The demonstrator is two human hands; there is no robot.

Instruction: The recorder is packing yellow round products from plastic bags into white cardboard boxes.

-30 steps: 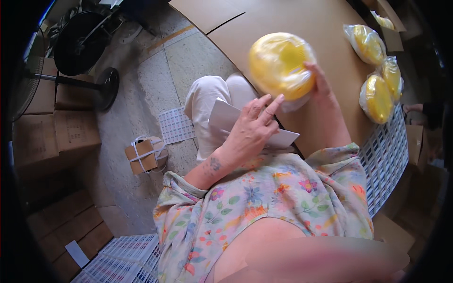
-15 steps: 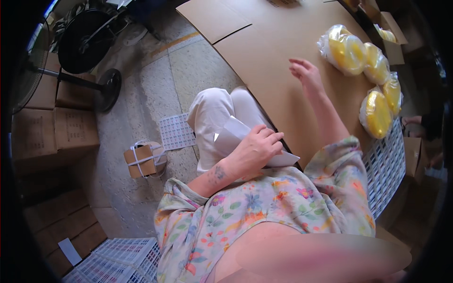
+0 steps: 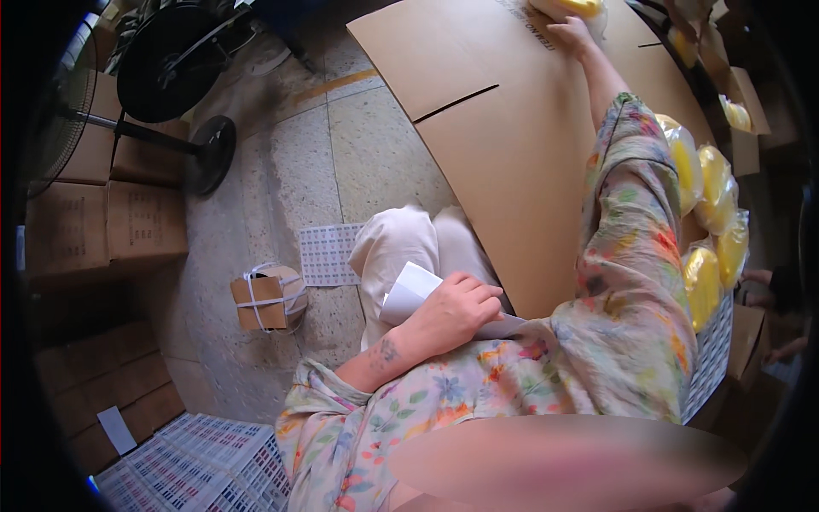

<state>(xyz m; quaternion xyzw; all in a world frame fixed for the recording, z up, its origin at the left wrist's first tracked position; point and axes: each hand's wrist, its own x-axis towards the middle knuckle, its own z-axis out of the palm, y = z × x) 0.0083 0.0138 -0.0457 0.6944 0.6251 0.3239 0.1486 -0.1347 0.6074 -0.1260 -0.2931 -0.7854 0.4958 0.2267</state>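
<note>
My left hand (image 3: 461, 311) lies over my lap, its fingers curled on folded white sheets of paper (image 3: 411, 288) that rest on my thigh. My right arm stretches across the large cardboard sheet (image 3: 503, 171) to its far end. There my right hand (image 3: 573, 36) reaches a yellow item in a clear plastic bag (image 3: 582, 7), cut off by the top edge of the view. Its fingers look apart at the bag's near side; whether they touch it I cannot tell. Several more bagged yellow items (image 3: 717, 189) sit along the right side, partly behind my sleeve.
A standing fan's round black base (image 3: 212, 154) and stacked cartons (image 3: 147, 220) are at the left. On the floor lie a printed sheet (image 3: 329, 256) and a strapped cardboard bundle (image 3: 263, 299). White plastic crates (image 3: 192, 465) are at lower left. Another person's arm (image 3: 781, 350) shows at the right edge.
My right hand has moved from above the middle of the cardboard to its far end, by a bagged yellow item. The view has shifted; my left hand stays on the white sheets.
</note>
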